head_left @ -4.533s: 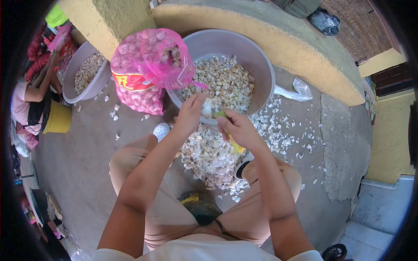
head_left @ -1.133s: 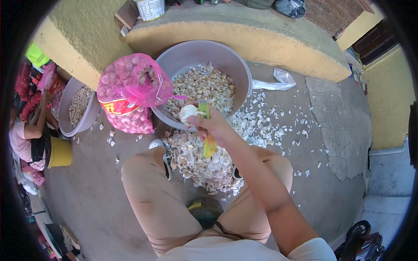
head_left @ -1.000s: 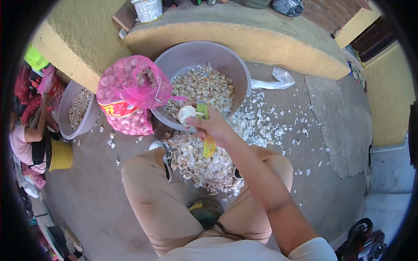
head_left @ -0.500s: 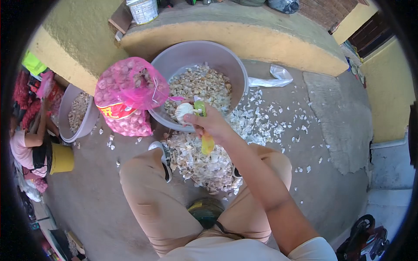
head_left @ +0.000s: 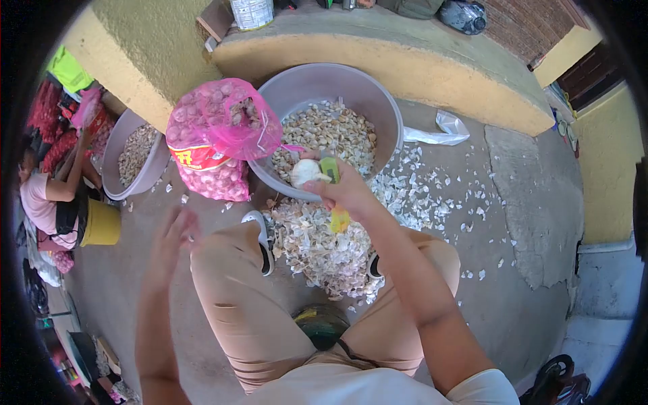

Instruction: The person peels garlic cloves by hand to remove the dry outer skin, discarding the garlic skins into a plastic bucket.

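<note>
My right hand (head_left: 349,189) is closed on a whitish garlic bulb (head_left: 307,174) over the near rim of a big grey tub (head_left: 395,101). In the same grip is a small tool with a yellow-green part (head_left: 329,167) and a yellow end (head_left: 339,219) sticking out below; its kind is unclear. Loose garlic cloves (head_left: 337,131) lie in the tub. My left hand (head_left: 179,229), smeared by motion, is raised beside my left knee, away from the tub. Left of the tub stands a pink mesh sack of garlic bulbs (head_left: 209,179), its top folded over.
Papery garlic skins (head_left: 317,253) are heaped between my feet and scattered rightward. A white plastic bag (head_left: 445,129) lies by the raised ledge (head_left: 439,57). At left, a person (head_left: 50,196) sits near a second tub (head_left: 111,162) of cloves and a yellow bucket (head_left: 101,223).
My left hand and forearm have come into view at the left. The right hand still holds the garlic bulb and the tool; the whole scene has shifted slightly rightward.
</note>
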`<state>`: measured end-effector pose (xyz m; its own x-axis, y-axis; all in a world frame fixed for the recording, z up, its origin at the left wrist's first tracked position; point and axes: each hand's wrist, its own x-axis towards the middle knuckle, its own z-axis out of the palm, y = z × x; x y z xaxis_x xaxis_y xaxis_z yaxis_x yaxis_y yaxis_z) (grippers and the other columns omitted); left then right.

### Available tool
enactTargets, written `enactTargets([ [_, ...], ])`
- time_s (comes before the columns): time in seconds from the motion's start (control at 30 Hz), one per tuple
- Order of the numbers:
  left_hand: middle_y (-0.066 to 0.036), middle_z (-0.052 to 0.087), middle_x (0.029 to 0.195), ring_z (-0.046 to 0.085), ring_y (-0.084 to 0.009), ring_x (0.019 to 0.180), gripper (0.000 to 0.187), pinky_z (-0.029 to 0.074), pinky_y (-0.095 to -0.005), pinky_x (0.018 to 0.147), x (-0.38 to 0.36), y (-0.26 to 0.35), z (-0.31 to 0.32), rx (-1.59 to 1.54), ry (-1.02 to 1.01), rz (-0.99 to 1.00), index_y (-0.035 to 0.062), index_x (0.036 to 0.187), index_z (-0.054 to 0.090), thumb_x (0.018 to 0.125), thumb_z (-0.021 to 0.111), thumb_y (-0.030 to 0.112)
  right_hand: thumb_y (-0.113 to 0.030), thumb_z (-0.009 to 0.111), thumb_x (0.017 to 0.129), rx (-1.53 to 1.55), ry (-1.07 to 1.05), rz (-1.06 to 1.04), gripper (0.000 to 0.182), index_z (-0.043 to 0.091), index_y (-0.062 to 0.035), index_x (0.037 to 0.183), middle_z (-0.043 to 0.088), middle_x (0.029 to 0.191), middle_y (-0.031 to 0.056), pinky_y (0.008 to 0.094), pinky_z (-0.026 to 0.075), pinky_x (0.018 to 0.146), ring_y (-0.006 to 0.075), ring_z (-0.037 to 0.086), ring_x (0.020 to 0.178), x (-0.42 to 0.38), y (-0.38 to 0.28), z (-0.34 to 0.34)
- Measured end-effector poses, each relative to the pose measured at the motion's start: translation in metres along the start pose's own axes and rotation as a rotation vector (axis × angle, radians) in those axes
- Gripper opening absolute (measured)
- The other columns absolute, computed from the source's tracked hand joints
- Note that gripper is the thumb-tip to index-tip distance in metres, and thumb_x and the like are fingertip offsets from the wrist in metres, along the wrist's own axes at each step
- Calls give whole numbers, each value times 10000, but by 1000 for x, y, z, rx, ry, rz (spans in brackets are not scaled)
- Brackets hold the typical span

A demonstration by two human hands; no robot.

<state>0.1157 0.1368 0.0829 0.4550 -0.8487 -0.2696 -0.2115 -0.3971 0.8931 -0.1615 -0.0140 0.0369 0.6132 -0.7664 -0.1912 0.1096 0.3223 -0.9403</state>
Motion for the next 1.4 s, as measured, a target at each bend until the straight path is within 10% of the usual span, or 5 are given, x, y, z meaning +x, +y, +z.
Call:
enactTargets([
  [0.23, -53, 540, 871, 548, -110, 614, 382, 426, -207, 434, 49, 73, 150, 4, -648, 55, 75, 1164, 414, 894, 351, 337, -106, 705, 676, -368, 136, -159, 496, 476, -80, 1115, 550, 786, 11, 189, 374, 444, 45, 469, 556, 4, 0, -1],
  [0.47, -65, 549, 815, 566, -130, 662, 378, 466, -256, 451, 80, 24, 184, -450, -672, -86, 38, 1073, 468, 884, 379, 353, -274, 702, 686, -713, 283, -303, 581, 413, -41, 1133, 565, 875, 115, 285, 443, 651, 161, 546, 757, 10, 16, -10],
  [0.67, -79, 559, 859, 587, -169, 743, 260, 516, -291, 534, 92, 23, 189, -823, -587, -236, 52, 987, 478, 870, 394, 268, -219, 521, 832, -277, 284, -49, 349, 358, -34, 1079, 548, 856, 163, 318, 429, 687, 210, 549, 792, 12, 12, -11],
  [1.17, -58, 576, 845, 559, -173, 793, 234, 450, -290, 690, 99, 16, 186, -1156, -451, -139, 76, 924, 518, 869, 434, 287, -175, 323, 920, -180, 102, -31, 187, 436, -44, 990, 481, 678, 31, 217, 374, 448, 89, 438, 507, 14, 15, -5],
  [1.4, -31, 542, 789, 535, -137, 734, 234, 461, -269, 663, 89, 30, 194, -1136, -449, -199, 83, 858, 513, 864, 428, 300, -260, 544, 815, -573, 279, -308, 305, 469, 12, 930, 569, 693, 136, 336, 422, 519, 261, 554, 566, 21, 21, 7],
])
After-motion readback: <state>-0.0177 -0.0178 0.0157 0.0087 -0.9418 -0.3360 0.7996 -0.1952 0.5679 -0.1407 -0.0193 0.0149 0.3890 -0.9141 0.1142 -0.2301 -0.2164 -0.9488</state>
